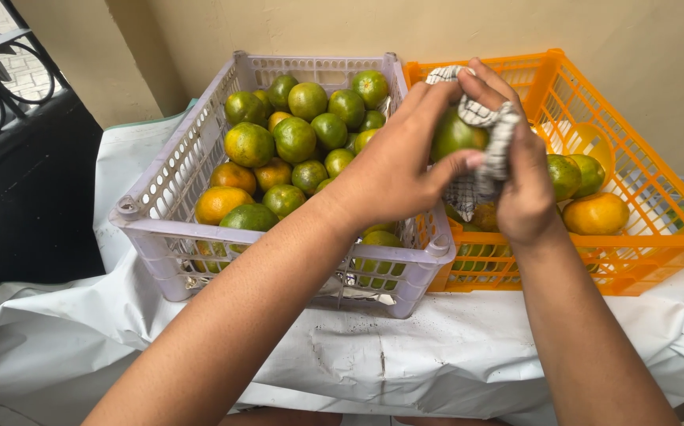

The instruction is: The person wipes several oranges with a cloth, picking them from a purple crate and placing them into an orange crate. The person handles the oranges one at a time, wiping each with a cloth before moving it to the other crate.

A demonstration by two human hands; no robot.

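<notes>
Green citrus fruit gripped by left hand, right hand wiping with cloth.

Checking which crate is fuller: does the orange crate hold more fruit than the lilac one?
No, the lilac crate is heaped with green and orange citrus, while the orange crate holds only a few.

Left hand gripped a round green citrus fruit; right hand pressed a checked black-and-white cloth against it — both held above the gap between two crates. Lilac plastic slatted crate held many green and orange citrus fruits; orange plastic slatted crate held a few. White sheet covered the table.
</notes>
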